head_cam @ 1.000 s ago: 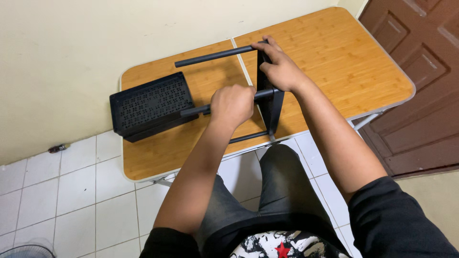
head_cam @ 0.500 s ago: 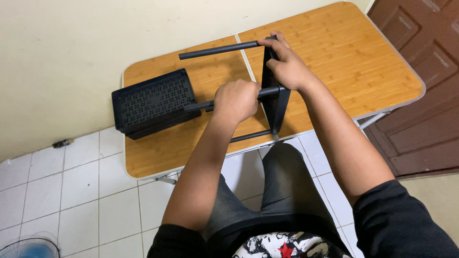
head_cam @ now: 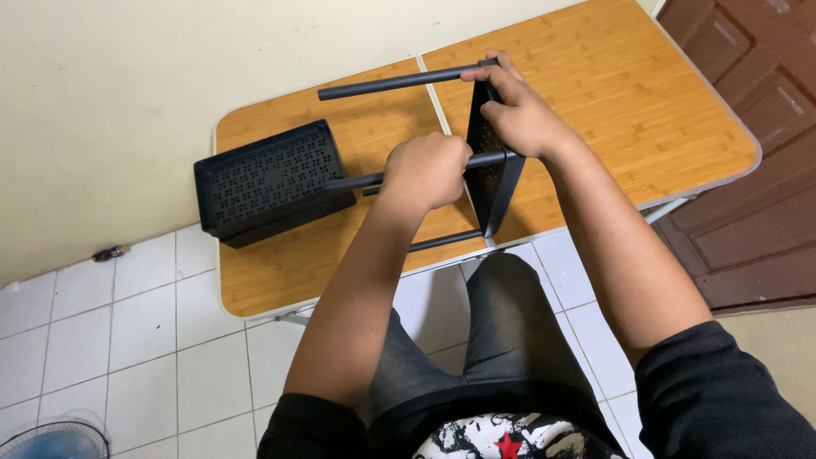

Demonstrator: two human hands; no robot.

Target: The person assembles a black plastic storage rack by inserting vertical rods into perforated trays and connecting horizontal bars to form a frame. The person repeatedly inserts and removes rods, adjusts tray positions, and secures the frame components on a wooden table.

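A bamboo-coloured tabletop (head_cam: 612, 110) stood against a pale wall, over white floor tiles. In the last second little had shifted; both hands kept their grip. The left hand (head_cam: 427, 170) was fisted around a black tube (head_cam: 489, 159) joined to the upright perforated panel (head_cam: 486, 161), which the right hand (head_cam: 518, 115) clasped at its top edge. A black perforated tray (head_cam: 268, 180) lay nearby.

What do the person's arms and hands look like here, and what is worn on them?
Both arms are bare from the upper arm down, with short black sleeves at the bottom edge. The left hand and right hand are bare: no gloves, watch or rings are visible.
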